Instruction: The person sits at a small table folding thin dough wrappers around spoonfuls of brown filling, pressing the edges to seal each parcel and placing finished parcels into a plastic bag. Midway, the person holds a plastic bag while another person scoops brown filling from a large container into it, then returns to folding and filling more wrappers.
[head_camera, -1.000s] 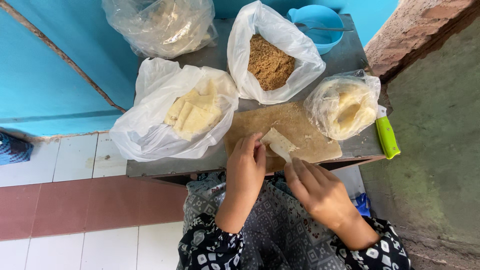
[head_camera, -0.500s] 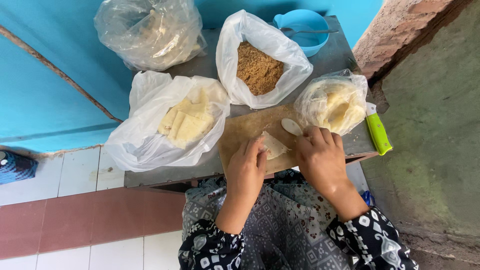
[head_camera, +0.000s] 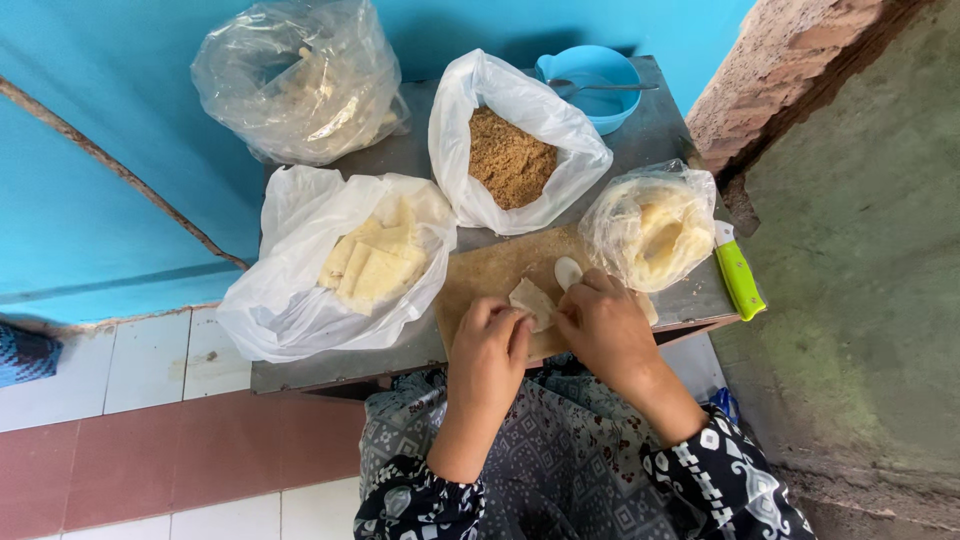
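A pale thin pastry sheet (head_camera: 530, 298) lies on the wooden cutting board (head_camera: 490, 272) at the table's near edge. My left hand (head_camera: 488, 352) and my right hand (head_camera: 603, 328) both rest on the board with fingertips pinching the sheet from either side. Just beyond my right fingers lies a small white oval slice (head_camera: 568, 271). What sits under the sheet and my fingers is hidden.
On the grey metal table (head_camera: 420, 152) stand a white bag of pale square sheets (head_camera: 372, 262), a bag of brown crumbs (head_camera: 511, 156), a clear bag of pale filling (head_camera: 655, 228), another clear bag (head_camera: 300, 85), a blue bowl with spoon (head_camera: 592, 78) and a green-handled knife (head_camera: 738, 273).
The view has shifted slightly. Both hands have come closer together over the sheet on the board, and the white oval slice now shows beyond my right fingers.
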